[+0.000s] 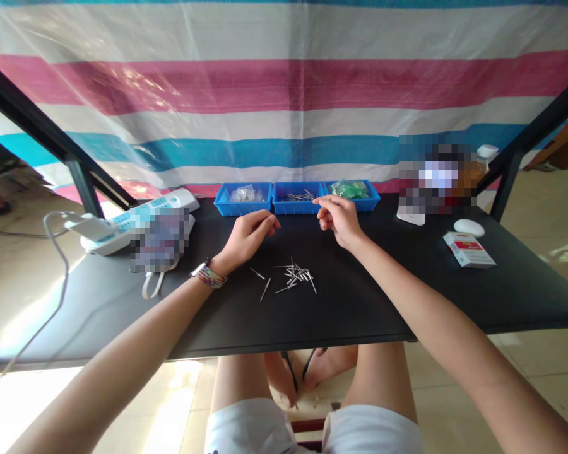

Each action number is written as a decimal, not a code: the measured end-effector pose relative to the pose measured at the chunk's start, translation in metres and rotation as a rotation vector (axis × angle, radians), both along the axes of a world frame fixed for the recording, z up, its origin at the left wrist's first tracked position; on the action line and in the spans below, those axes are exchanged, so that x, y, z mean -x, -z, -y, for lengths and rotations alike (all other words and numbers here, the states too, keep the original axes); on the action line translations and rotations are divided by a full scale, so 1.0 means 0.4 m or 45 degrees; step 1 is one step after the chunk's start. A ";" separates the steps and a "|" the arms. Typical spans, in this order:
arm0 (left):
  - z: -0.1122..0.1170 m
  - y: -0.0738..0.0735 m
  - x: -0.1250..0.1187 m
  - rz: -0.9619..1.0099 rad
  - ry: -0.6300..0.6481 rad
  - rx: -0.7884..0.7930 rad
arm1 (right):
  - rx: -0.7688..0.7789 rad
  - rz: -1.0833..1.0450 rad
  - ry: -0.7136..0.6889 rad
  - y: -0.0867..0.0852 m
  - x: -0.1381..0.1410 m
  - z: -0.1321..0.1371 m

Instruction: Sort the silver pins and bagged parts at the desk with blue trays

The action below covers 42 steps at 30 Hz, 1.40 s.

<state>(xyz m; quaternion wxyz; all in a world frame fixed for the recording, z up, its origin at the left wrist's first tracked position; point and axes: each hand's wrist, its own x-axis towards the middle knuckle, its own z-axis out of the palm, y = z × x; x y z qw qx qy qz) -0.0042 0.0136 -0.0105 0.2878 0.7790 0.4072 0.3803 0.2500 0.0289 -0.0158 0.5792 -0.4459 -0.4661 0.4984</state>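
My left hand point(250, 238) is just in front of the left blue bin point(243, 207), its fingers curled in and the thumb lying over them. Whatever they may enclose is hidden. At the front of the middle blue bin point(297, 207), my right hand point(341, 222) has its index finger stretched out and apart from the other, bent fingers; nothing shows in it. Silver pop rivets point(299, 275) lie in a loose pile on the black table point(341, 309) between my forearms, with a few strays to the left. More thin metal pieces point(303, 197) lie in the middle bin.
Clear packets point(247, 193) fill the left bin; a green packet point(350, 189) is in the right bin point(366, 205). A power strip point(156, 211) with a cable stands at left. At right are a small box point(468, 250), a white oval object point(469, 227) and a bottle point(487, 157).
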 end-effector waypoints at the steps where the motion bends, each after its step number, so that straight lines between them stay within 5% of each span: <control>1: 0.000 0.000 0.000 -0.005 0.004 0.002 | -0.023 0.064 -0.050 0.000 0.000 0.004; 8: 0.007 -0.007 -0.002 -0.013 -0.002 -0.008 | -0.342 0.736 -0.716 -0.013 0.047 0.077; 11: 0.008 -0.010 -0.001 -0.004 -0.004 -0.013 | -0.418 0.964 -0.811 -0.021 0.061 0.111; 15: 0.006 -0.010 0.000 -0.006 0.013 -0.021 | -0.441 1.139 -0.828 -0.027 0.062 0.127; 23: 0.006 -0.011 -0.003 -0.030 0.014 -0.028 | -0.429 0.939 -0.854 -0.013 0.051 0.106; 36: 0.009 -0.016 -0.013 -0.040 0.191 0.047 | -0.304 0.351 -0.465 0.038 0.058 0.040; 42: 0.003 -0.008 -0.013 -0.028 0.138 0.006 | -0.276 0.244 -0.408 0.031 0.063 0.043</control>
